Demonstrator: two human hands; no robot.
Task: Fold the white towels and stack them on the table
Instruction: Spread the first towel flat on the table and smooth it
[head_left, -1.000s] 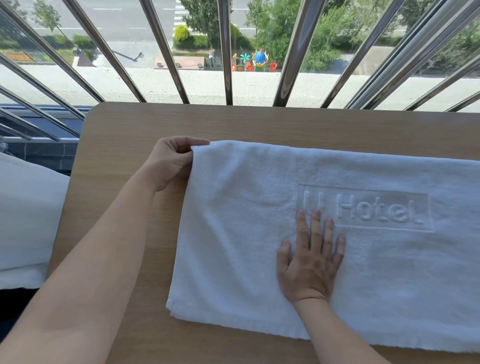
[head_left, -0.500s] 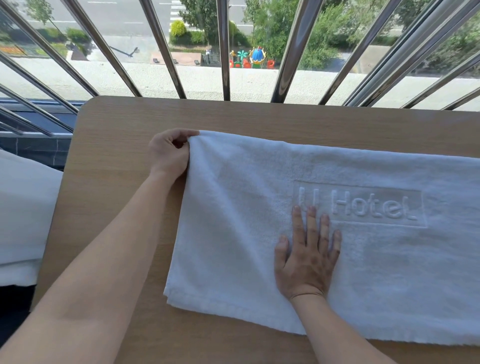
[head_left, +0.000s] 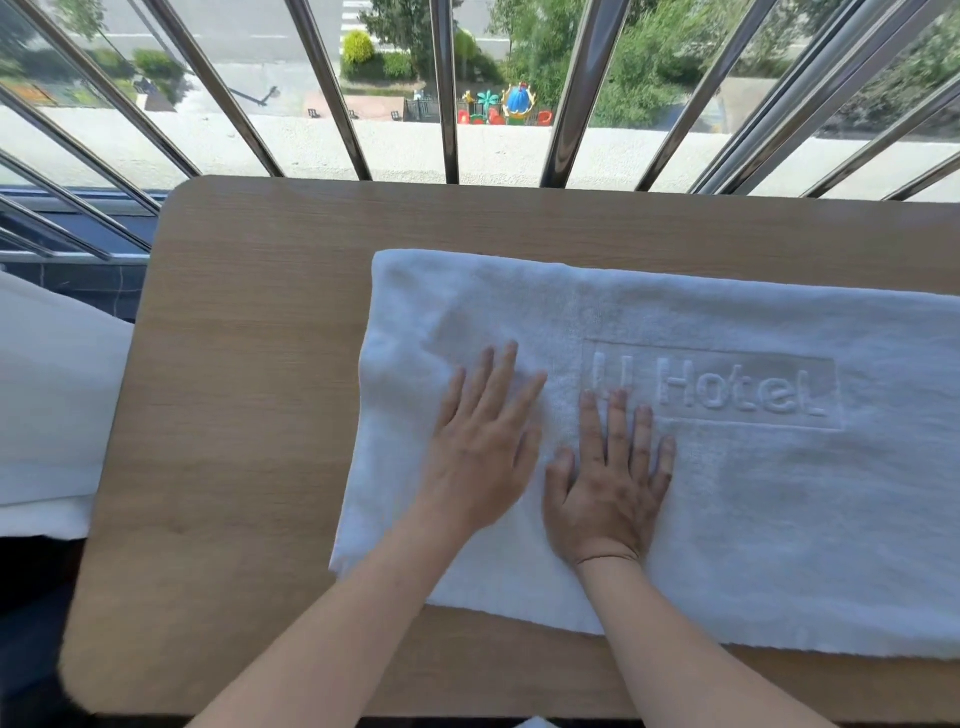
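Note:
A white towel (head_left: 753, 509) with a raised "Hotel" mark lies flat on the wooden table (head_left: 244, 415), reaching from the table's middle past the right edge of the view. My left hand (head_left: 480, 441) lies flat on the towel's left part, fingers straight and spread. Right beside it, my right hand (head_left: 610, 478) presses flat on the towel just below the lettering. Neither hand holds any cloth.
Slanted metal window bars (head_left: 447, 88) stand right behind the table's far edge. White bedding (head_left: 47, 405) lies to the left of the table. Bare wood shows on the table's left part and along its far side.
My left hand has let go of the towel's far left corner and come down flat on the towel beside my right hand. My right hand has stayed in place.

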